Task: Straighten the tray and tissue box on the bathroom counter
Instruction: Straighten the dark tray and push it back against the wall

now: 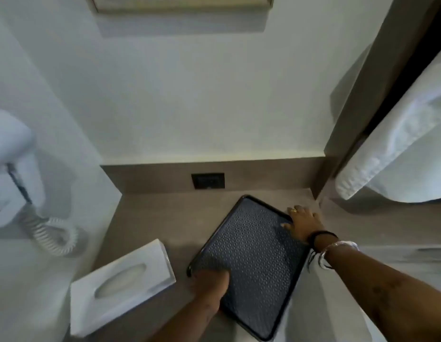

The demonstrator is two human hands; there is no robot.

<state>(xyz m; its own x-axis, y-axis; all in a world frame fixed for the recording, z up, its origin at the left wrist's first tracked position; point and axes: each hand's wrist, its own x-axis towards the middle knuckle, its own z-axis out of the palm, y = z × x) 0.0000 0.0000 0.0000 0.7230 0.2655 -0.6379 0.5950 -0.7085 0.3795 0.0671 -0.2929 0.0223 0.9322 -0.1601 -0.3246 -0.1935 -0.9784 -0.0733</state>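
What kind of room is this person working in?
Most likely a hotel room's vanity area: a white wall-mounted hair dryer with a coiled cord, a white tissue box on the counter, and a dark patterned tray beside it.

The right hand [304, 224] wore a gold ring [293, 210]; a black band [321, 235] and a silvery bracelet [337, 246] circled its wrist.

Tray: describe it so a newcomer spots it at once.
On the brown counter, below the wall outlet, right of the white tissue box, lies the tray. It alone is dark and patterned; the left hand and right hand hold opposite corners.
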